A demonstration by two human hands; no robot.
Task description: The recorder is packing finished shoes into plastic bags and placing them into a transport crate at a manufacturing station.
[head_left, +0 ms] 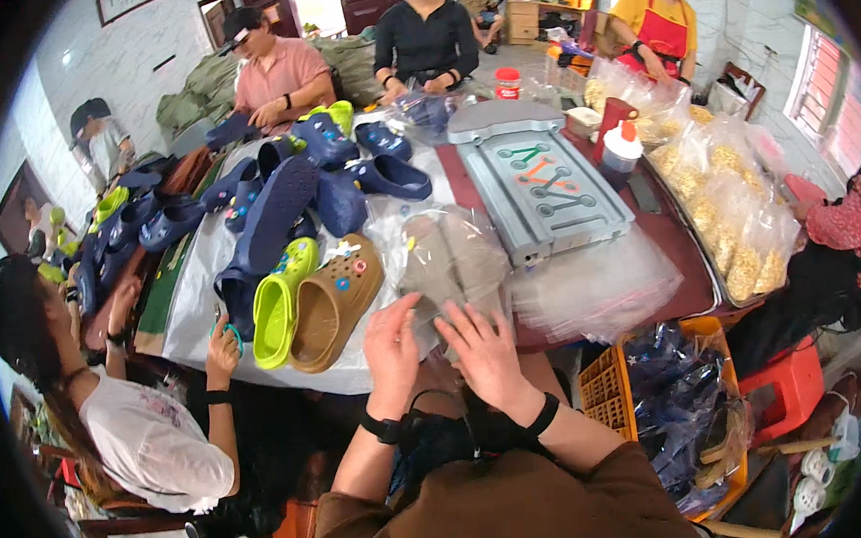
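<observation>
My left hand and my right hand lie side by side, fingers spread, on the near end of a clear plastic bag that holds a pair of beige-grey clogs. The bag rests at the table's near edge, pointing away from me. Just left of it lie a tan clog with small charms and a lime-green clog. A flat stack of clear bags is to the right of my right hand.
Several navy clogs are piled across the table. A grey tray with coloured tools sits beyond the bags, a red-capped bottle beside it. Bagged yellow goods line the right. A person's hand reaches in at left. An orange crate stands below right.
</observation>
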